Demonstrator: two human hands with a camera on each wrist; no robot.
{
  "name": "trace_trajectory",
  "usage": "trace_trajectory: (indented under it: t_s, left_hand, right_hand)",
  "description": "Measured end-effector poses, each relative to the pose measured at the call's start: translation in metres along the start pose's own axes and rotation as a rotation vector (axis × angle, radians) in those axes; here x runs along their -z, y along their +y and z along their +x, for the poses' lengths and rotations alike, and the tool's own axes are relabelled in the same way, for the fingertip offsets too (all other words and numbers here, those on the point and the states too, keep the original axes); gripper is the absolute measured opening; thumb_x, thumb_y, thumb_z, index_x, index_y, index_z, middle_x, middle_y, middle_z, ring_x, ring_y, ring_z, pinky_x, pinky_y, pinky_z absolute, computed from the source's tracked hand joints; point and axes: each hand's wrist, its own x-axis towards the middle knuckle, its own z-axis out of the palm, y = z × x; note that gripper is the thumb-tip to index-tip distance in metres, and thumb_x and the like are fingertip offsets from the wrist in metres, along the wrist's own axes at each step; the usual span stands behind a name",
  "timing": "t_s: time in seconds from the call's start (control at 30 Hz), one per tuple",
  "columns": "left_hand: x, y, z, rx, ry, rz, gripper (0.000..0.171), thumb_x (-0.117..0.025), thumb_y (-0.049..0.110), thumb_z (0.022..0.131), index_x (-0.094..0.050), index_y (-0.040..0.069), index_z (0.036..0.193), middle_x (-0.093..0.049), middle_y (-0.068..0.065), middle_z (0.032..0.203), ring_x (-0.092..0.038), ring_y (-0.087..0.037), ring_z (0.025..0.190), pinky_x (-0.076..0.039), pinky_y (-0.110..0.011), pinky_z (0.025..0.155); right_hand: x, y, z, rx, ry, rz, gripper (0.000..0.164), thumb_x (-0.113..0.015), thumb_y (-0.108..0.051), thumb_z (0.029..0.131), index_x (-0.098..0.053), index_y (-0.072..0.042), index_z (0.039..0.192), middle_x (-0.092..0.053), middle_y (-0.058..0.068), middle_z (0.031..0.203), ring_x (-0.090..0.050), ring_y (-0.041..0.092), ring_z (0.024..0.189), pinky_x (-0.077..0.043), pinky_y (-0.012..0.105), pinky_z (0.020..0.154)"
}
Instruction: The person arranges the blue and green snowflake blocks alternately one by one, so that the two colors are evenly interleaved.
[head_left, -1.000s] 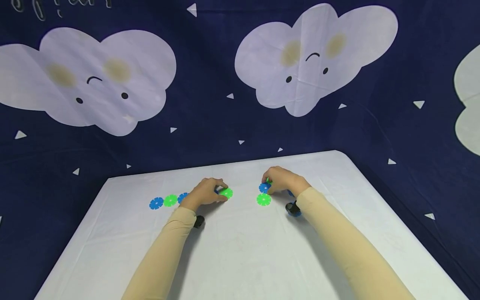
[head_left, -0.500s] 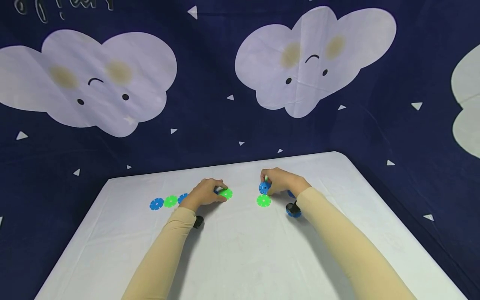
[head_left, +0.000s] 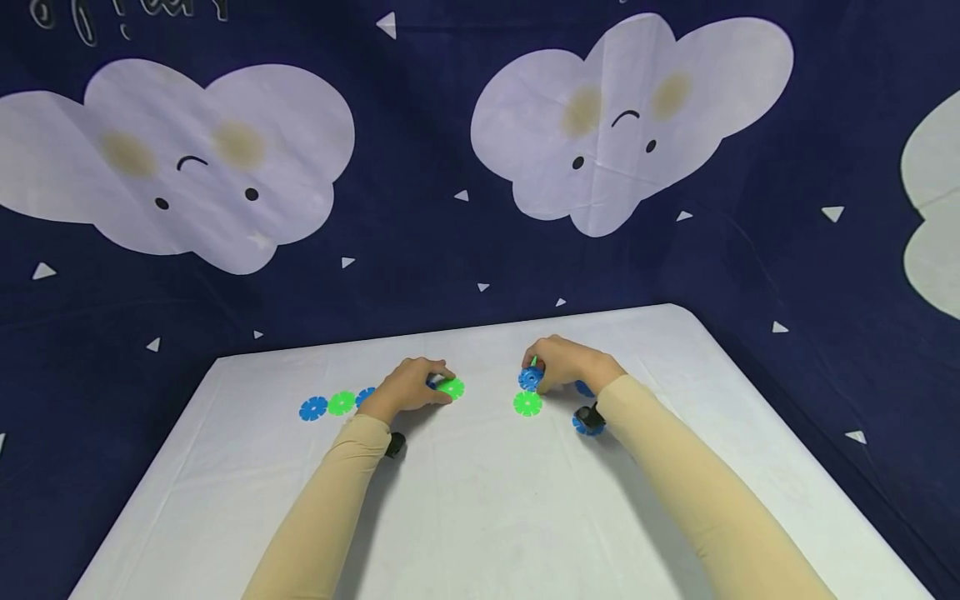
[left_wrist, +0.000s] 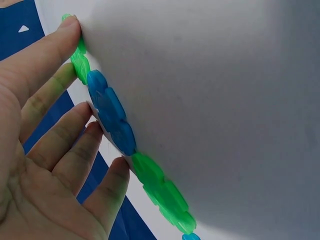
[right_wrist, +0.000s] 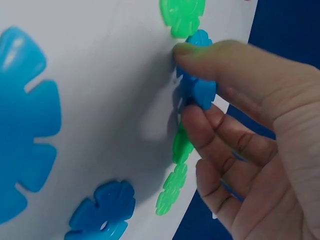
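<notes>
My left hand grips the green notched plastic disc at the right end of a row, thumb and index finger at its edges. In the left wrist view, a blue disc and another green disc continue that row beneath the other fingers. My right hand pinches a blue notched disc between thumb and fingers, close over the table; it looks doubled, with blue also showing beneath. Just in front of it lies a loose green disc.
The row's left end shows a blue disc and a green disc on the white table. Below my right wrist sits another blue disc. Further green discs lie beyond my right fingers. A dark blue cloud-print cloth hangs behind.
The blue disc in my right hand has tilted and shifted slightly, with the fingers moving a little. My left hand stays on the green disc.
</notes>
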Motion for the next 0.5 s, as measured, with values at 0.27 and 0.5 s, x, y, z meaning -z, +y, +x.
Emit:
trace_trajectory:
  t_s: [0.27, 0.5]
  left_hand:
    - [0.0003, -0.0014, -0.0010, -0.004, -0.009, -0.002, 0.046, -0.088, 0.030, 0.091, -0.077, 0.021, 0.134, -0.055, -0.007, 0.162, -0.044, -0.039, 0.157, -0.037, -0.068, 0.125]
    - [0.0007, -0.0010, -0.0016, 0.000, -0.011, -0.002, 0.047, -0.087, 0.030, 0.091, -0.076, 0.020, 0.136, -0.054, -0.006, 0.163, -0.042, -0.038, 0.158, -0.036, -0.065, 0.127]
  right_hand:
    - [-0.0043, 0.0044, 0.0033, 0.023, 0.051, -0.058, 0.050, -0.089, -0.026, 0.085, -0.076, -0.010, 0.130, -0.075, 0.006, 0.118, -0.066, 0.019, 0.103, -0.058, 0.044, 0.101]
    - [-0.0072, -0.0045, 0.0094, 0.049, 0.119, -0.029, 0.049, -0.089, -0.033, 0.085, -0.077, -0.011, 0.127, -0.074, 0.000, 0.104, -0.062, 0.016, 0.091, -0.056, 0.037, 0.085]
